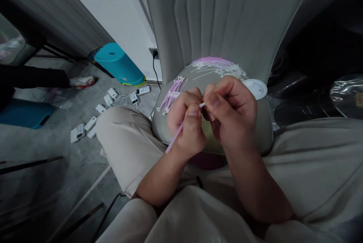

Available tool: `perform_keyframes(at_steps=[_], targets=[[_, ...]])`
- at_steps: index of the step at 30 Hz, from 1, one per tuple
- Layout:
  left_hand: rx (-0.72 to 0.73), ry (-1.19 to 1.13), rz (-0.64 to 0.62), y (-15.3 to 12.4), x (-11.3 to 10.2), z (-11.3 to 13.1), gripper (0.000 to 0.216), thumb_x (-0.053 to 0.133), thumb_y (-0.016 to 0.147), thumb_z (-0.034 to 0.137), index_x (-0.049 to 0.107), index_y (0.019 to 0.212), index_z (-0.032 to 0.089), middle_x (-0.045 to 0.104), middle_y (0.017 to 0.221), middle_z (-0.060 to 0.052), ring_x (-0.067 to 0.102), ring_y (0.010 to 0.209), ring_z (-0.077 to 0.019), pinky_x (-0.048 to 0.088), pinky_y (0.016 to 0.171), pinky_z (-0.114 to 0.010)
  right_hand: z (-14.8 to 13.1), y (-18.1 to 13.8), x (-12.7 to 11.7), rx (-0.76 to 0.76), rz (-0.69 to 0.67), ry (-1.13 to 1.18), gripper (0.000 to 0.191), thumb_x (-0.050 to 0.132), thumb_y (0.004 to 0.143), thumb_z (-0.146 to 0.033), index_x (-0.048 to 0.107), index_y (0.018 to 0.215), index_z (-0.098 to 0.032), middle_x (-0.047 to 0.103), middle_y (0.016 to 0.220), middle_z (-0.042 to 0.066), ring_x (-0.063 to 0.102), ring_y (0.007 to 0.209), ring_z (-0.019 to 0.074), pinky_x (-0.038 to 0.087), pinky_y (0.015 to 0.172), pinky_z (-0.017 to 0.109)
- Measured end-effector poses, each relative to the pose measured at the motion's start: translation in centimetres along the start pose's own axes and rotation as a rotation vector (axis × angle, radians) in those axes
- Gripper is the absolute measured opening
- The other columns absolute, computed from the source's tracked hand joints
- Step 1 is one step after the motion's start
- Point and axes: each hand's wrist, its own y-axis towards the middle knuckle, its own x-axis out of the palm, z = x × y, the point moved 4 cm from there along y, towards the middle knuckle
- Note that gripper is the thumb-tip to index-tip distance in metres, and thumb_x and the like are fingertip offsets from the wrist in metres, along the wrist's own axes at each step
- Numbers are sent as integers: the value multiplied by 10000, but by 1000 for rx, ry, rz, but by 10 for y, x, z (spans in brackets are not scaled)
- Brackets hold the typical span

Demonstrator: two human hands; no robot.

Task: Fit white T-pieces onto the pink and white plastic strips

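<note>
**Left hand (185, 125) grips a thin pink plastic stick (176, 138) as right hand (231, 112) pinches its white tip**

Head view: loose pink-and-white sticks (171, 95) lie at 10 o'clock on a grey padded seat (262, 129), a round white plastic lid (255, 88) at 1 o'clock.

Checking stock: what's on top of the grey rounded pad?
Grey pad: pink sticks, a pink-and-white stick heap, a white lid. Left hand and right hand cover its middle, unseen beneath.

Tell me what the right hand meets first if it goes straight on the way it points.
The right hand points toward the left hand. Its fingers would likely meet the white tip of the pink stick first, though depth is hard to judge.
</note>
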Motion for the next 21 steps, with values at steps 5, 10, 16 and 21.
perform_keyframes(at_steps=[5, 10, 16, 21], targets=[[2, -17, -12, 0, 1, 0, 285, 475, 979, 229, 456, 696, 215, 430, 587, 24, 419, 551, -126, 348, 531, -300, -1, 0, 1, 31, 7, -74, 257, 734, 869, -400, 584, 736, -239, 503, 583, -66, 488, 514, 89, 415, 482, 233], [23, 70, -53, 3, -3, 2, 284, 472, 992, 240, 466, 709, 218, 445, 597, 28, 442, 528, -114, 361, 509, -286, -7, -2, 1, -77, 35, -83, 198, 726, 895, -293, 596, 756, -241, 513, 613, -70, 448, 524, 73, 368, 474, 224], [104, 287, -213, 12, -9, 8, 268, 487, 1009, 248, 511, 743, 224, 502, 616, 19, 474, 551, -114, 379, 529, -303, -15, 2, -3, -96, 2, -134, 214, 709, 909, -285, 589, 743, -219, 537, 595, -67, 488, 529, 69, 420, 491, 212], [133, 380, -346, 18, -13, 13, 159, 580, 977, 262, 641, 834, 229, 588, 674, 2, 542, 611, -138, 440, 577, -337, -16, 2, -8, -101, 58, -25, 168, 702, 899, -182, 645, 746, -222, 572, 588, -59, 466, 514, 70, 356, 449, 216]])
